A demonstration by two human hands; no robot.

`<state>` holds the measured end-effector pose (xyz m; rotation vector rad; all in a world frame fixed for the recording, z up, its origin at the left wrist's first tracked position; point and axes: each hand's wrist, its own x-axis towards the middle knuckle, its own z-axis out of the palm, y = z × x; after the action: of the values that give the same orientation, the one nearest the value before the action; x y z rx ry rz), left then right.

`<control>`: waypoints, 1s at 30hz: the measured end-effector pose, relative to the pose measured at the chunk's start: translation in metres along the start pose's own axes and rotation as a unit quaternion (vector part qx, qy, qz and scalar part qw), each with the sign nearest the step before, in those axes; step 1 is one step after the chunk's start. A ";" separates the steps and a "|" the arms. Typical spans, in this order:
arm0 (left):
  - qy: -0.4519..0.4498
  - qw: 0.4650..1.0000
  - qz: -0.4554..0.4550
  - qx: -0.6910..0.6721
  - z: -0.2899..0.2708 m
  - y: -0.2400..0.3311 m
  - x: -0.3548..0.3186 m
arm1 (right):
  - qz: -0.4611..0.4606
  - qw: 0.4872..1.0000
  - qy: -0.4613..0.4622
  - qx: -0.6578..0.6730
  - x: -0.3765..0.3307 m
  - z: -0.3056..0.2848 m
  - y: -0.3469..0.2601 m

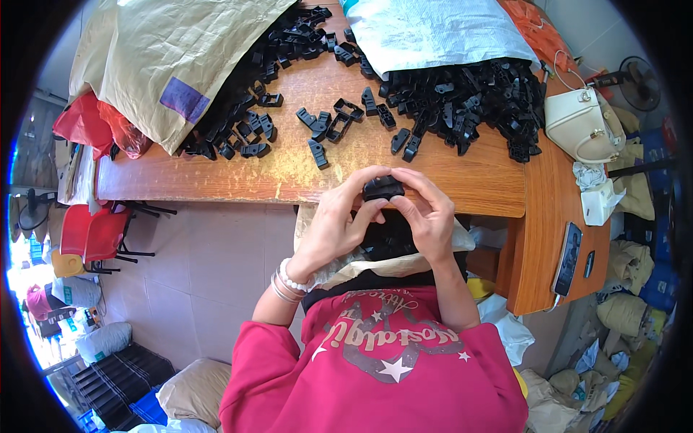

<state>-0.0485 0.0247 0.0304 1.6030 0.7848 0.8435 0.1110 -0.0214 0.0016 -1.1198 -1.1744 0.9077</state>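
Between both hands, just off the table's front edge, is a small black plastic part (382,189). My left hand (339,216) is closed on its left side, thumb below and forefinger above. From the right, my right hand (428,216) pinches the same part between thumb and fingers. Below them an open sack (346,268) rests at my lap with black parts inside. On the table ahead lie several loose black parts, such as a small clip-like piece (318,154) and an open frame-shaped piece (339,128).
A wooden table (238,177) spans the front. A tan sack (173,50) and a white sack (440,32) spill heaps of black parts (469,108). On the right are a cream handbag (581,123) and a phone (568,258). A red chair (90,234) stands at left.
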 end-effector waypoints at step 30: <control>0.100 0.983 0.026 0.148 -0.015 -0.025 0.036 | 0.026 0.974 0.062 -0.216 0.021 -0.028 0.023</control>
<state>-0.0440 0.0666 0.0123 1.8250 1.0550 0.9706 0.1427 -0.0013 -0.0170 -1.5399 -1.2779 0.6216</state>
